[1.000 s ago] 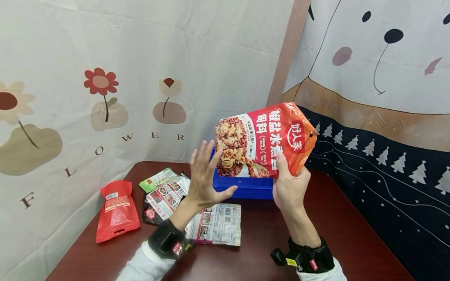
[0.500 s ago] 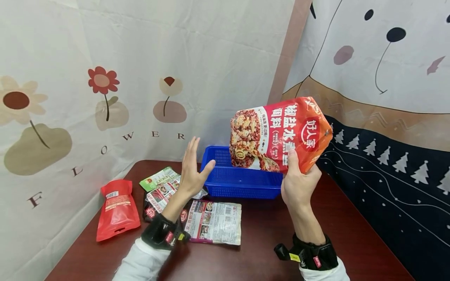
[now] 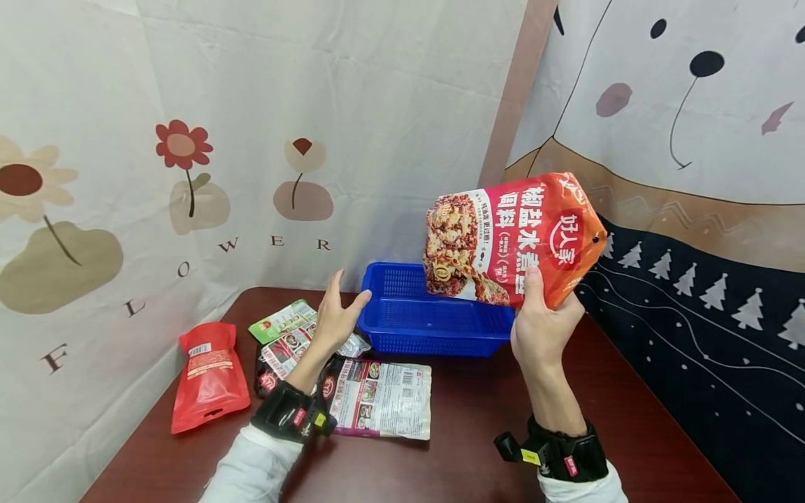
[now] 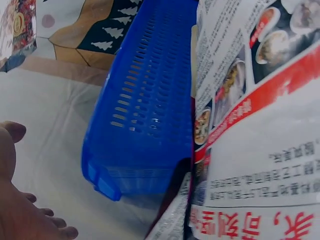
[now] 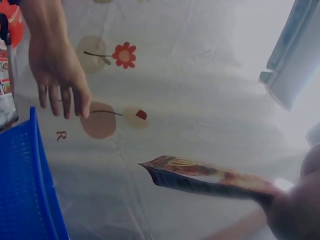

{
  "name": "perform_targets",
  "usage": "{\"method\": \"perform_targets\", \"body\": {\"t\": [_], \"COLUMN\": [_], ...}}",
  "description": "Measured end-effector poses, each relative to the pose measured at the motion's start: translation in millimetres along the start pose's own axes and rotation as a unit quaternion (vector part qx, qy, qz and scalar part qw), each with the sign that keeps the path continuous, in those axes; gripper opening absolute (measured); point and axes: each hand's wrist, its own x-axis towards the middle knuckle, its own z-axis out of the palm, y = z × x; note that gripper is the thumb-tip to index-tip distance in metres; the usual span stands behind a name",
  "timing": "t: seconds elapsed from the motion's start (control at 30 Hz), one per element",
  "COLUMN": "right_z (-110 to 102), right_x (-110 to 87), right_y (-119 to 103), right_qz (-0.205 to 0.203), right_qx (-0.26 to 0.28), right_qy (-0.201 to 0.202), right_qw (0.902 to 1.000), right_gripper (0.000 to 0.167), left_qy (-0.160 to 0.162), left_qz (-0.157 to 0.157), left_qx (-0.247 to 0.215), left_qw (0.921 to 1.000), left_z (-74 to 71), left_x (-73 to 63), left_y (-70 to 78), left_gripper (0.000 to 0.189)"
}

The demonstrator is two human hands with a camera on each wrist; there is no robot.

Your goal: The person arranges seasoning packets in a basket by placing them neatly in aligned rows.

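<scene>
My right hand grips a red seasoning pouch by its orange end, thumb on the printed front. The pouch is raised above the right part of a blue plastic basket, its food-picture end toward the left. In the right wrist view the pouch shows edge-on, with part of the right hand at the corner. My left hand holds nothing; its fingers are extended at the basket's left end, over several packets. The basket's inside shows perforated walls in the left wrist view.
A red pouch lies at the table's left edge. Beside it are a green packet, a black-edged packet and a white-and-purple packet lying print side up. Fabric walls rise behind the wooden table.
The right hand has carried the red pouch to the right and slightly up. My left hand has drawn away to the left from it, uncovering the blue basket.
</scene>
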Motion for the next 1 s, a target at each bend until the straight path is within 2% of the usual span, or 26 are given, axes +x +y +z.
{"method": "perform_targets", "body": {"t": [0.13, 0.23, 0.37, 0.5, 0.6, 0.63, 0.7, 0.77, 0.87, 1.0], "right_z": [-3, -6, -11, -17, -20, -21, -23, -25, -27, -30], "right_x": [3.2, 7.4, 13.4, 19.3, 23.2, 24.4, 26.6, 28.5, 30.2, 31.2], "right_y": [3, 7, 13, 19, 23, 24, 27, 29, 33, 38], "right_qz": [-0.011, -0.024, -0.039, -0.046, -0.042, -0.039, -0.034, -0.032, -0.029, -0.032], "right_qx": [-0.008, -0.018, -0.046, -0.071, -0.084, -0.088, -0.099, -0.108, -0.124, -0.157], "right_qy": [0.008, 0.017, 0.031, 0.04, 0.049, 0.051, 0.055, 0.057, 0.058, 0.06], "right_qw": [0.9999, 0.9994, 0.9977, 0.9956, 0.9944, 0.994, 0.993, 0.9921, 0.9902, 0.9852], "right_gripper": [0.046, 0.044, 0.042, 0.039, 0.038, 0.037, 0.037, 0.037, 0.037, 0.037], "left_qy": [-0.03, -0.048, -0.056, -0.053, -0.057, -0.065, -0.073, -0.09, -0.101, -0.1], "left_qz": [-0.036, -0.042, -0.041, -0.022, -0.008, -0.016, -0.017, -0.031, -0.039, -0.036], "left_qx": [0.0, 0.0, -0.004, -0.007, 0.004, 0.001, 0.004, -0.006, -0.015, -0.001], "left_qw": [0.9989, 0.998, 0.9975, 0.9983, 0.9983, 0.9977, 0.9972, 0.9954, 0.994, 0.9943], "left_z": [5.1, 9.9, 16.3, 28.9, 42.1, 44.8, 52.7, 58.4, 61.1, 60.0], "left_x": [-0.7, -1.2, -1.0, 9.1, 23.0, 26.5, 36.1, 44.5, 48.2, 43.8], "left_y": [-6.1, -10.3, -15.4, -39.8, -69.1, -72.9, -92.3, -105.4, -112.0, -107.8], "left_gripper": [0.096, 0.094, 0.092, 0.089, 0.081, 0.077, 0.069, 0.064, 0.063, 0.07]}}
